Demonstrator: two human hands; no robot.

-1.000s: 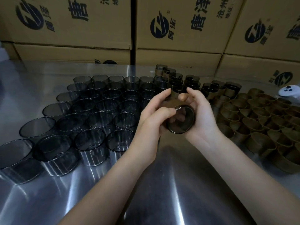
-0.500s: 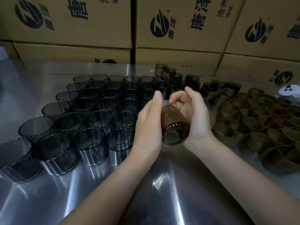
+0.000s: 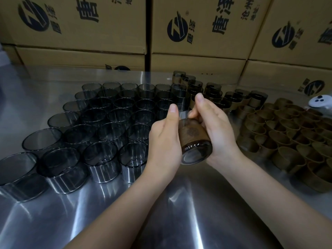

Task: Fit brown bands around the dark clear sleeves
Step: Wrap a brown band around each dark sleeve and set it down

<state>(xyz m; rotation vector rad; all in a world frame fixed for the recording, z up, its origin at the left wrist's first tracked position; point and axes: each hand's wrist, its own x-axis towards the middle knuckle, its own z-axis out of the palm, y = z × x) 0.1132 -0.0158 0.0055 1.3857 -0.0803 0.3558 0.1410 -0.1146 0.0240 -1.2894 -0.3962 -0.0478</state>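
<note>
the band (image 3: 193, 134) is round the sleeve (image 3: 196, 154), and it's tipped from facing me to lying between both palms above the table (image 3: 179, 216). right hand (image 3: 216, 131) curls round its far end; left hand (image 3: 164, 141) presses its side, fingers hidden, can't tell. looks seated, one more about done.

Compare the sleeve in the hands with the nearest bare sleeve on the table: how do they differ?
The held sleeve wears a brown band around its middle; the table sleeve is bare. The held sleeve is tilted, one end toward the camera, between the left hand and right hand; the table sleeve stands upright, untouched. Both are dark, clear cylinders.
</note>
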